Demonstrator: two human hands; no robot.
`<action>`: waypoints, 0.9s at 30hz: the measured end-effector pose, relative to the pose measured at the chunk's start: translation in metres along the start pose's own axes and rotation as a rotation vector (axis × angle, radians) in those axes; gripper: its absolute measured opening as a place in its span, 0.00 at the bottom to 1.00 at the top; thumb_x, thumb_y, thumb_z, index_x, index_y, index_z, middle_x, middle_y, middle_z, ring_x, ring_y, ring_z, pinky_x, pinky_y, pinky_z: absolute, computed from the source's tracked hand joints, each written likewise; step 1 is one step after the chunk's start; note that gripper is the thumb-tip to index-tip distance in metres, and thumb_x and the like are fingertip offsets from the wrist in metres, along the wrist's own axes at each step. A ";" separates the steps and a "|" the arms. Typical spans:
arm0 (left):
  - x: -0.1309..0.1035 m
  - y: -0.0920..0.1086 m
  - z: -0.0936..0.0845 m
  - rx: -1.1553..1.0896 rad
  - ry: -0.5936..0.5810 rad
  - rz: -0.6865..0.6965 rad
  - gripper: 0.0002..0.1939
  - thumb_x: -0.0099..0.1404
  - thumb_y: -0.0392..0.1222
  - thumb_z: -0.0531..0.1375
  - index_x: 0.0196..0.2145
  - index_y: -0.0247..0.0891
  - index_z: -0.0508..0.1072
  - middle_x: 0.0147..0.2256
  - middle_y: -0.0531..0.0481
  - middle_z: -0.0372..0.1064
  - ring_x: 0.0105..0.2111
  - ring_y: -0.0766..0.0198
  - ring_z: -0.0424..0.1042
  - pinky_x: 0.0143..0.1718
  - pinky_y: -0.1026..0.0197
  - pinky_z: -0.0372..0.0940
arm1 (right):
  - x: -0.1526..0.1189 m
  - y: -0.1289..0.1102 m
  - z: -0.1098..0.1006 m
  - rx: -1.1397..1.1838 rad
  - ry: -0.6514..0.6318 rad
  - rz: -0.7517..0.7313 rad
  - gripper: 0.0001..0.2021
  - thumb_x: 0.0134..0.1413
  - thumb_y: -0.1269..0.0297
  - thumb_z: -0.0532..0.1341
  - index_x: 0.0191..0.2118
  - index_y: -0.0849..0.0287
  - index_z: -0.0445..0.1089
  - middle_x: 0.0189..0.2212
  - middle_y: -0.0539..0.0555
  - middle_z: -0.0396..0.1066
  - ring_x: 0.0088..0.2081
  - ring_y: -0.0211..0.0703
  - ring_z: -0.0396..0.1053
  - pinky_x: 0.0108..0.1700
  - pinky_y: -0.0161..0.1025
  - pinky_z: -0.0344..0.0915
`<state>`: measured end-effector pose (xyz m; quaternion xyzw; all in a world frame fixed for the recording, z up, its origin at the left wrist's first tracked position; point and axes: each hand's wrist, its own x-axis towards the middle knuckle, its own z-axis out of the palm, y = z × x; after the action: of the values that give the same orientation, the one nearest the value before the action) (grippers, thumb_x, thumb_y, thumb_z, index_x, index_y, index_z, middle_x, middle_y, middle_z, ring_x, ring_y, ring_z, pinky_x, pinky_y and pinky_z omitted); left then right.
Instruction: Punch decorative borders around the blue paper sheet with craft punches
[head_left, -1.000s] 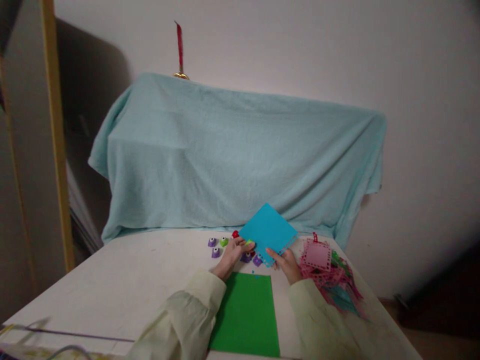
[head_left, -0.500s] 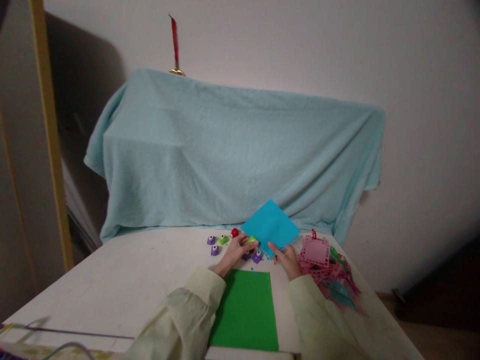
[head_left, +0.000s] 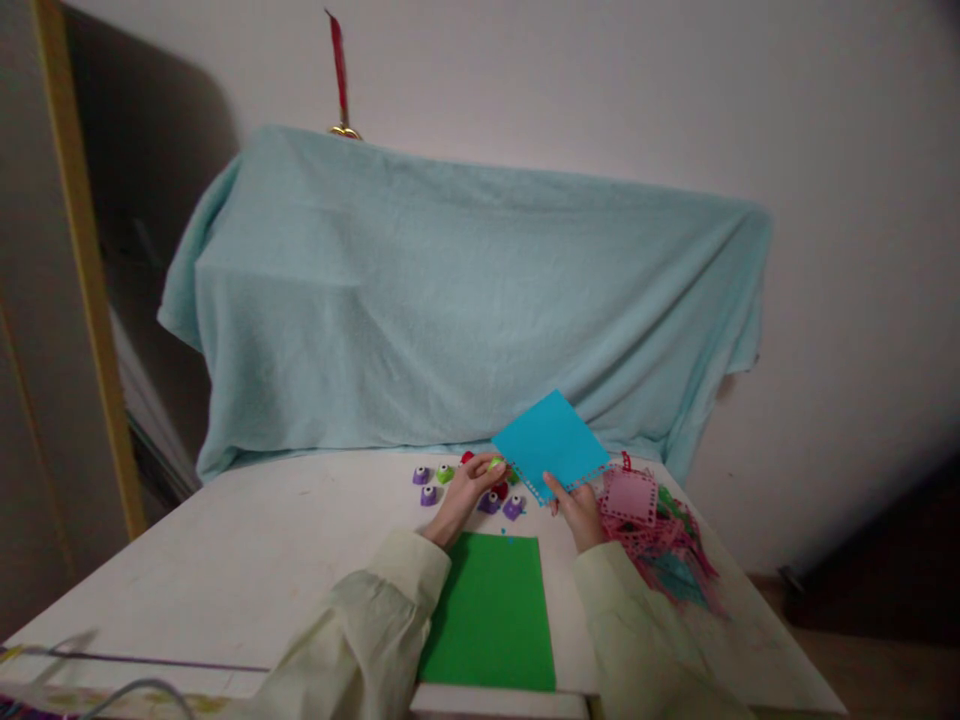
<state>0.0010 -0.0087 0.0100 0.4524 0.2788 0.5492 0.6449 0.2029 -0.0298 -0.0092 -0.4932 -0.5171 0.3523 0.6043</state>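
My right hand (head_left: 574, 503) pinches a blue sheet of paper (head_left: 551, 440) by its lower corner, thumb on top. Small holes run along the sheet's two lower edges. At the sheet's left corner, my left hand (head_left: 471, 488) has its fingers closed on a small green paper punch (head_left: 496, 463) with an eye-like top. Whether the punch has the paper in its slot, I cannot tell. Around the left hand stand more punches: a purple punch (head_left: 421, 475), a green-topped punch (head_left: 445, 473), another purple punch (head_left: 514, 508) and a red punch (head_left: 467, 457) partly hidden.
Green sheets (head_left: 491, 610) lie before me on the white table (head_left: 187, 560). To the right sits a pile of pink, red and blue punched paper scraps (head_left: 652, 535). Blue paper bits are scattered near the punches. A light blue cloth (head_left: 465, 310) hangs behind the table.
The blue sheet has shifted slightly up and right with my right hand. My left hand with the green punch has moved a little up and left, uncovering more of the sheet's holed edge.
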 end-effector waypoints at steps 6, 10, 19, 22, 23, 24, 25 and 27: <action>-0.002 0.002 0.001 0.005 -0.036 -0.007 0.22 0.50 0.49 0.68 0.40 0.34 0.73 0.37 0.43 0.75 0.39 0.57 0.73 0.46 0.55 0.63 | -0.001 -0.001 0.000 -0.031 0.013 -0.008 0.20 0.44 0.45 0.64 0.27 0.61 0.69 0.17 0.49 0.68 0.15 0.35 0.58 0.18 0.33 0.54; -0.001 0.001 0.000 0.003 -0.045 -0.012 0.22 0.50 0.48 0.68 0.41 0.34 0.72 0.38 0.42 0.75 0.39 0.57 0.73 0.47 0.55 0.62 | -0.001 -0.001 -0.001 -0.029 0.005 -0.005 0.20 0.43 0.46 0.64 0.24 0.61 0.68 0.16 0.49 0.67 0.16 0.35 0.59 0.19 0.33 0.55; -0.003 0.004 0.000 -0.001 -0.078 -0.035 0.23 0.51 0.45 0.68 0.43 0.33 0.71 0.40 0.42 0.74 0.41 0.56 0.73 0.49 0.53 0.61 | -0.002 -0.003 -0.002 -0.002 -0.025 -0.010 0.17 0.45 0.49 0.65 0.27 0.61 0.68 0.19 0.49 0.68 0.16 0.34 0.58 0.19 0.33 0.55; -0.003 0.004 0.000 0.014 -0.082 -0.022 0.23 0.51 0.46 0.68 0.43 0.33 0.71 0.40 0.41 0.74 0.42 0.55 0.73 0.49 0.53 0.61 | -0.002 -0.003 -0.001 0.001 -0.017 -0.007 0.17 0.44 0.49 0.65 0.26 0.61 0.67 0.18 0.49 0.67 0.16 0.35 0.58 0.19 0.33 0.55; -0.003 0.004 0.000 0.020 -0.088 -0.019 0.23 0.52 0.46 0.68 0.43 0.32 0.71 0.40 0.41 0.74 0.42 0.56 0.73 0.49 0.54 0.61 | -0.001 -0.003 -0.001 0.002 -0.014 -0.012 0.18 0.44 0.49 0.65 0.25 0.60 0.67 0.17 0.48 0.66 0.16 0.35 0.58 0.19 0.33 0.55; -0.003 0.004 0.000 0.027 -0.095 -0.019 0.22 0.52 0.46 0.67 0.43 0.32 0.71 0.40 0.41 0.74 0.42 0.56 0.73 0.49 0.54 0.61 | -0.001 -0.002 -0.001 0.001 -0.009 -0.019 0.18 0.44 0.49 0.65 0.25 0.60 0.67 0.17 0.48 0.66 0.16 0.35 0.58 0.19 0.33 0.55; -0.004 0.004 0.001 0.031 -0.101 -0.020 0.22 0.52 0.46 0.67 0.43 0.32 0.71 0.40 0.41 0.74 0.41 0.56 0.73 0.48 0.55 0.62 | -0.001 -0.002 -0.001 -0.004 -0.005 -0.024 0.18 0.44 0.48 0.65 0.24 0.60 0.67 0.16 0.48 0.66 0.16 0.35 0.59 0.19 0.33 0.55; -0.005 0.005 0.001 0.034 -0.094 -0.033 0.23 0.52 0.46 0.67 0.43 0.33 0.71 0.40 0.41 0.74 0.40 0.57 0.73 0.47 0.56 0.62 | 0.000 -0.001 -0.001 -0.023 -0.001 -0.027 0.19 0.43 0.47 0.65 0.23 0.60 0.66 0.15 0.48 0.66 0.16 0.35 0.58 0.18 0.33 0.55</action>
<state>-0.0011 -0.0136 0.0143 0.4840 0.2652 0.5118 0.6584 0.2037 -0.0303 -0.0086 -0.4928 -0.5280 0.3384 0.6032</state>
